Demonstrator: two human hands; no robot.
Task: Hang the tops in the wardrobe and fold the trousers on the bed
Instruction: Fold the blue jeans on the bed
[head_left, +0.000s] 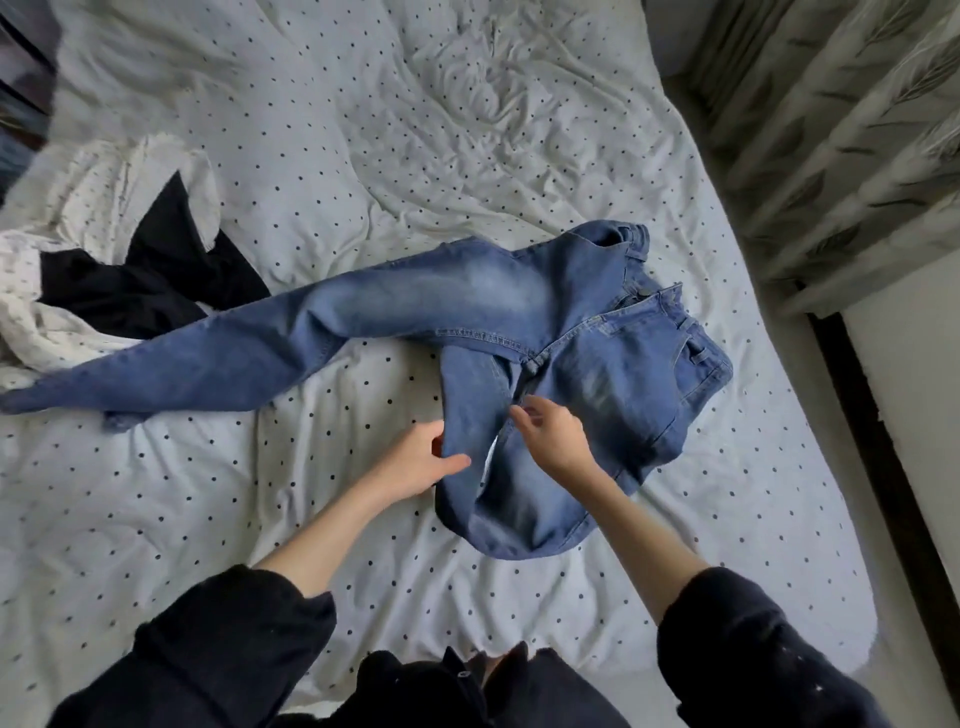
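Your blue jeans (519, 312) lie on the spotted bed (363, 130). The waist is at 2 o'clock. One leg runs out flat toward 9 o'clock; the other is bunched up in front of you. Your left hand (421, 457) pinches that bunched leg between thumb and fingers. Your right hand (553, 434) rests on the jeans, fingers curled; what they hold, you cannot tell. At 10 o'clock sit a black top (150, 275) and a white top (93, 187).

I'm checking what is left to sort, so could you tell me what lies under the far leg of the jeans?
The jeans leg end overlaps a white garment and a black garment on the dotted bedding. Anything further beneath is covered.
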